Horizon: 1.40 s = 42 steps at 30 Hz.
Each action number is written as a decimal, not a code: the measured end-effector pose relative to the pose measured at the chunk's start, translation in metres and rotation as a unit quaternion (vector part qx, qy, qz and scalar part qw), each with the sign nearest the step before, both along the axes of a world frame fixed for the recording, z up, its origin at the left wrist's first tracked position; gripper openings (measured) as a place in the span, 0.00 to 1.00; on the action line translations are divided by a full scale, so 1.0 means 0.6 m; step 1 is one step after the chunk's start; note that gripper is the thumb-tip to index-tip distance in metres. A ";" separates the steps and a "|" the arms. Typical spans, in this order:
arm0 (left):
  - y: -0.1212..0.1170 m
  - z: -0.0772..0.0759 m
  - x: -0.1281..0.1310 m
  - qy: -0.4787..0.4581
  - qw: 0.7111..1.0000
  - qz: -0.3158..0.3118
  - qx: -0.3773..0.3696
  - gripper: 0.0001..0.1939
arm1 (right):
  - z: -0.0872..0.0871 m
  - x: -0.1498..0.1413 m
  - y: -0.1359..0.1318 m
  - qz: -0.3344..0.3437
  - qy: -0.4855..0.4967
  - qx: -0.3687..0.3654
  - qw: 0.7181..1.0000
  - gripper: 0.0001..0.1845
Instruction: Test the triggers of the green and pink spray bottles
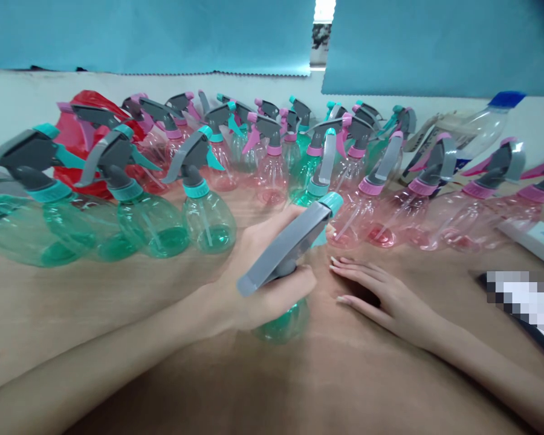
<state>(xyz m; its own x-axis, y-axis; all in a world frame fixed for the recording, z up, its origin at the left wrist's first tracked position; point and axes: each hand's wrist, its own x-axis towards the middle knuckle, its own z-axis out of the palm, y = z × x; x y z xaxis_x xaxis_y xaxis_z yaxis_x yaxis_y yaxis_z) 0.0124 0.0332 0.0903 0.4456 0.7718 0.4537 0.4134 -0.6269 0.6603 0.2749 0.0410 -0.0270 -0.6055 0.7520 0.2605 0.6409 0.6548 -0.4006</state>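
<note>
The left hand (254, 249) is wrapped around a green spray bottle (290, 244), in front of more green bottles (211, 220) and pink bottles (353, 208). The right hand (392, 299) is loosely stretched out beside it, over the surface (353, 374).

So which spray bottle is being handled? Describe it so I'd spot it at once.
Across the brown table stand many pink and green spray bottles. In front of them, find the left hand around a green bottle with a grey and turquoise spray head. Unlike its neighbours, it alone is held.
</note>
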 end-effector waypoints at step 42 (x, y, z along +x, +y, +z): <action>0.001 -0.013 0.012 -0.040 0.998 0.042 -0.015 0.12 | 0.007 -0.005 -0.001 -0.003 0.016 -0.012 1.000 0.25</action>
